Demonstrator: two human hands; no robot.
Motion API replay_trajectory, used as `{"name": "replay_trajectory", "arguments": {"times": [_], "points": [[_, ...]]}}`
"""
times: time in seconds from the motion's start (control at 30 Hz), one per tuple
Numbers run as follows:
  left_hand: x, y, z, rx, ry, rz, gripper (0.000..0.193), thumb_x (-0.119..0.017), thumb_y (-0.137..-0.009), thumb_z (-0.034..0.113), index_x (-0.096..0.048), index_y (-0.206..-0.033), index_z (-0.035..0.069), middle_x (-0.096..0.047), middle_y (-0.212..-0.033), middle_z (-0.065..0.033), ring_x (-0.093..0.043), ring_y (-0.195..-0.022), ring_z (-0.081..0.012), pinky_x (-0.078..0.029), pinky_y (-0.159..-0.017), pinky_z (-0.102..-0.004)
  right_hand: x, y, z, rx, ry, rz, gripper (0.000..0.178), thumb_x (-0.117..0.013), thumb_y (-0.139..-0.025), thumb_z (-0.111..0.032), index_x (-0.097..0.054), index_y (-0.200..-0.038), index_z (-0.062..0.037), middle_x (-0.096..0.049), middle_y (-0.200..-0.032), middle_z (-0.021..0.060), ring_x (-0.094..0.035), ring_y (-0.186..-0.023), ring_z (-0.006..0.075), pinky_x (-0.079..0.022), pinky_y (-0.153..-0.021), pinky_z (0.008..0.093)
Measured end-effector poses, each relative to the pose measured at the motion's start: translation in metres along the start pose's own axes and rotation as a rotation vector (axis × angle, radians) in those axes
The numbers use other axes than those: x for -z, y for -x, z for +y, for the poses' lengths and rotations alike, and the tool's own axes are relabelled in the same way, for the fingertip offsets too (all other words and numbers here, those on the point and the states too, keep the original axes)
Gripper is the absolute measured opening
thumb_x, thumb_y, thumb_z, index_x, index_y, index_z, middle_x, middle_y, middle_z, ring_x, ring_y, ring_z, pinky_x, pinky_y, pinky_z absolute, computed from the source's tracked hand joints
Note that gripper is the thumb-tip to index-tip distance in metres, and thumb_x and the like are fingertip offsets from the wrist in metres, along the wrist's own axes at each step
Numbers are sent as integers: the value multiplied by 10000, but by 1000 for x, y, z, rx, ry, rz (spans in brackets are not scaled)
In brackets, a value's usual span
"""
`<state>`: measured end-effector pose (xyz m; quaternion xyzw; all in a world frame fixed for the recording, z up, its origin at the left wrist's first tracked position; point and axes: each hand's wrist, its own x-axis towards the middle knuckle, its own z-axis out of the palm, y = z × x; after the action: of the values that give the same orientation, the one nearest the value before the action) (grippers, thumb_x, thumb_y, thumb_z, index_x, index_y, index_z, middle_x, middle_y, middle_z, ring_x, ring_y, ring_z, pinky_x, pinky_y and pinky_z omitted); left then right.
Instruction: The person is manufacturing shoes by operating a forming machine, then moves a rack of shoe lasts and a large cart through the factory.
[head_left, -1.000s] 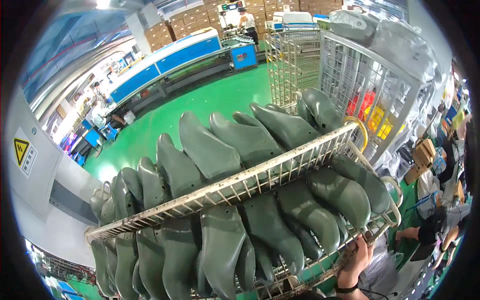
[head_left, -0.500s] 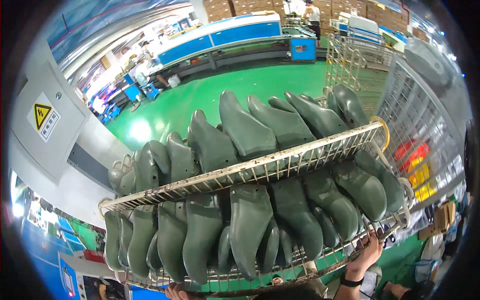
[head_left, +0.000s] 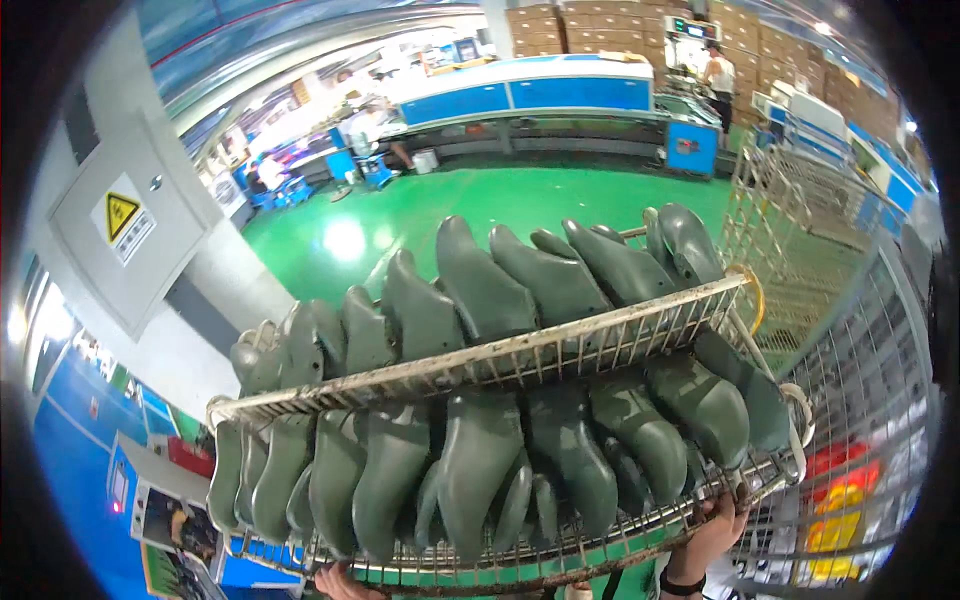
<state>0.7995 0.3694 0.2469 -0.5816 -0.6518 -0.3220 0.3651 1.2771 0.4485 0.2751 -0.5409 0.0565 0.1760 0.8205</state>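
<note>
Dark green shoe lasts (head_left: 482,470) fill a worn, cream-coloured wire rack (head_left: 590,330) in two rows, one on each side of its raised middle bar. The rack tilts, its right end higher in the picture than its left. At the lower left of its near edge, my left hand (head_left: 345,581) has its fingers curled round the wire rim. My right hand (head_left: 712,528), with a dark band on the wrist, grips the same near edge at the right. Part of each hand is hidden by the rack or cut off by the picture's edge.
A grey electrical cabinet (head_left: 130,215) with a yellow warning sign stands close on the left. Close on the right are mesh cages (head_left: 850,370) with red and yellow items behind. Across the green floor (head_left: 480,195) runs a long blue-and-white machine (head_left: 530,90), with people near it.
My view has swung left, so the machine and cabinet sit farther right. The mesh cage now stands nearer the rack's right end. Both hands keep their hold on the rack.
</note>
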Motion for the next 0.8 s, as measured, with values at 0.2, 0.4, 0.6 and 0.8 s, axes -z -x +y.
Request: {"name": "replay_trajectory", "arguments": {"times": [0.2, 0.4, 0.6, 0.8], "points": [[2, 2, 21, 332, 420, -234, 509, -380, -1052, 368, -640, -1081, -69, -643, -1072, -232, -556, -1077, -412, -364, -1015, -492, -85, -63, 27, 36, -33, -337, 251, -591, -977, -102, -595, -1217, -25, -583, -879, 22, -468, -668, 81, -392, -565, 237], [83, -56, -61, 741, 29, 193, 414, -406, -1079, 281, -608, -1207, -58, -634, -1213, -171, -566, -1113, -299, -406, -1000, -415, -155, -122, 41, 53, 103, -366, 194, -593, -977, -97, -572, -1158, -29, -569, -851, 23, -490, -678, 95, -404, -569, 263], [33, 23, -135, 1184, 904, 343, 521, -394, -1046, 489, -524, -1354, 90, -555, -1326, -102, -572, -1111, -287, -437, -950, -460, -181, -155, 51, 34, 59, -498, 304, -620, -947, -143, -555, -1221, -29, -598, -875, 25, -481, -659, 87, -393, -557, 239], [76, 39, -107, 1229, -210, 1, 555, -413, -1061, 422, -565, -1325, -42, -664, -1191, -249, -645, -1031, -387, -525, -881, -531, -177, -184, 39, -28, 101, -581, 322, -620, -937, -161, -567, -1217, -13, -618, -935, 19, -498, -674, 65, -387, -586, 210]]}}
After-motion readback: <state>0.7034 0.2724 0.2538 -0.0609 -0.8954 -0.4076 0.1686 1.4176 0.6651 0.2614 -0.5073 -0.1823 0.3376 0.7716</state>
